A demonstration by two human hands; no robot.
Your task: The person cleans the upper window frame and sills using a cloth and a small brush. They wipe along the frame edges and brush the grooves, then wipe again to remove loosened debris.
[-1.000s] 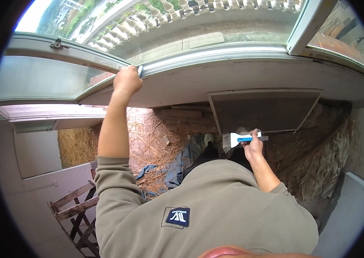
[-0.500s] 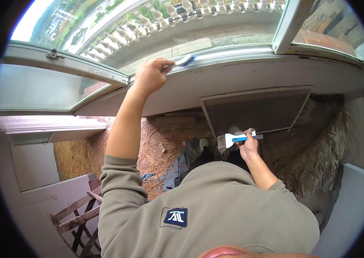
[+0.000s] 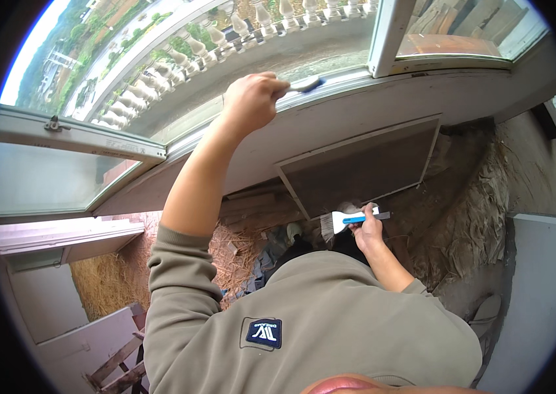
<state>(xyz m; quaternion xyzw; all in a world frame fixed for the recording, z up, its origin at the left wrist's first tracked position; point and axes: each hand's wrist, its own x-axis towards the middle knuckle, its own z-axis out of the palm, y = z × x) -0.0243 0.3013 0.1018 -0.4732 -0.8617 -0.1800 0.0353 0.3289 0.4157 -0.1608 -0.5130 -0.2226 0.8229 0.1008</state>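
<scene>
My left hand (image 3: 252, 100) is closed round the handle of a small brush (image 3: 307, 85) with a white back and blue bristles. The brush head is over the white window track (image 3: 340, 84), at the foot of the opening; whether its bristles touch the track I cannot tell. Lower down, in front of my body, my right hand (image 3: 367, 230) grips a wide white brush (image 3: 342, 221) with a blue strip along its handle. Its pale bristles point left. A grey flat end sticks out past the fingers on the right.
An open window sash (image 3: 74, 141) juts inward at left, another frame post (image 3: 385, 39) stands at right. A framed screen (image 3: 357, 164) leans against the wall under the sill. Straw (image 3: 238, 253) and crumpled sheeting (image 3: 481, 217) cover the floor. A wooden stand (image 3: 117, 368) is at lower left.
My left hand and the small brush have moved right along the window track. The view has turned, so the window and screen sit further left. Both brushes are still held.
</scene>
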